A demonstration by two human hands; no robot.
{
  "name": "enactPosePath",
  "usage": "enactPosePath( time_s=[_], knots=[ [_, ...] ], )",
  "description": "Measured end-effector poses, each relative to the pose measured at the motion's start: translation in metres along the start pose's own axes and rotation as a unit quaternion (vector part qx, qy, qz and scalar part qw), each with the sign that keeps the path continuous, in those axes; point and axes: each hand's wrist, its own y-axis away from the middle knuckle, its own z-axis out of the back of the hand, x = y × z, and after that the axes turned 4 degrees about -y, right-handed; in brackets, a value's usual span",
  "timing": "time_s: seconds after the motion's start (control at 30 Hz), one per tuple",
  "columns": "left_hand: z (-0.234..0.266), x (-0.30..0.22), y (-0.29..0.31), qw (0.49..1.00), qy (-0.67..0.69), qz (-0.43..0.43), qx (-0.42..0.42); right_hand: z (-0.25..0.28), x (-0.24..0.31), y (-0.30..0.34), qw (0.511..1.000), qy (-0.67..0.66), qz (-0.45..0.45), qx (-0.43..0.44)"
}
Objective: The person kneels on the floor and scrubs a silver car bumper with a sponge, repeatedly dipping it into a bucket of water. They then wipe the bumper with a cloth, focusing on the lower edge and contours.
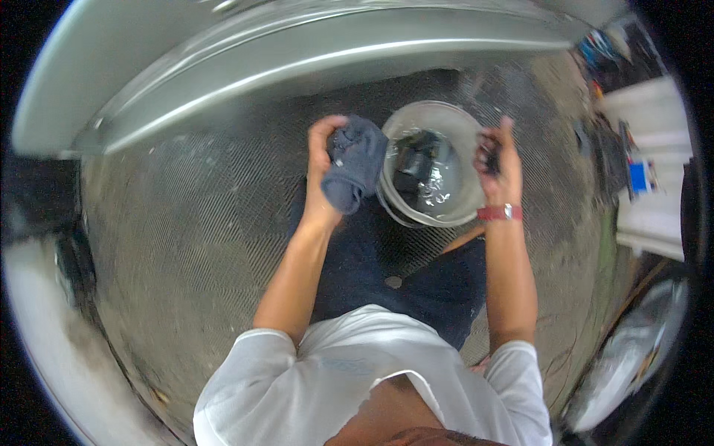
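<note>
A dark blue-grey cloth is bunched in my left hand, its lower end hanging beside the bucket's left rim. My right hand, with a red strap at the wrist, is at the bucket's right rim. Its fingers are curled round a small black object whose kind I cannot make out; the thumb points up. Between my hands stands a pale round bucket. Inside it, black parts lie in shiny water, too blurred to name.
A long silver-grey vehicle panel curves across the far side. Ribbed dark matting covers the floor. On the right are a white surface and a blue item. Pale curved bodies edge both lower sides.
</note>
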Motion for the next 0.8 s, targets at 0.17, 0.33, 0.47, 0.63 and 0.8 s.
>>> enactPosePath(
  time_s=[0.17,0.33,0.47,0.63,0.8],
  knots=[
    [-0.061,-0.011,-0.031,0.950,0.032,0.080,0.299,-0.041,0.024,0.000,0.966,0.210,0.112,0.106],
    [-0.129,0.002,-0.056,0.855,0.109,0.338,0.378,-0.023,0.057,0.017,0.919,0.325,0.173,0.142],
    [-0.164,0.011,-0.052,0.831,0.182,0.395,0.347,0.018,0.054,0.020,0.884,0.365,0.262,0.129],
    [-0.188,0.021,-0.039,0.905,0.148,0.287,0.277,0.035,0.046,0.041,0.731,0.508,0.455,-0.022],
    [-0.207,-0.012,-0.028,0.971,-0.107,-0.052,0.207,0.043,0.036,0.022,0.935,0.294,0.186,0.070]
  ],
)
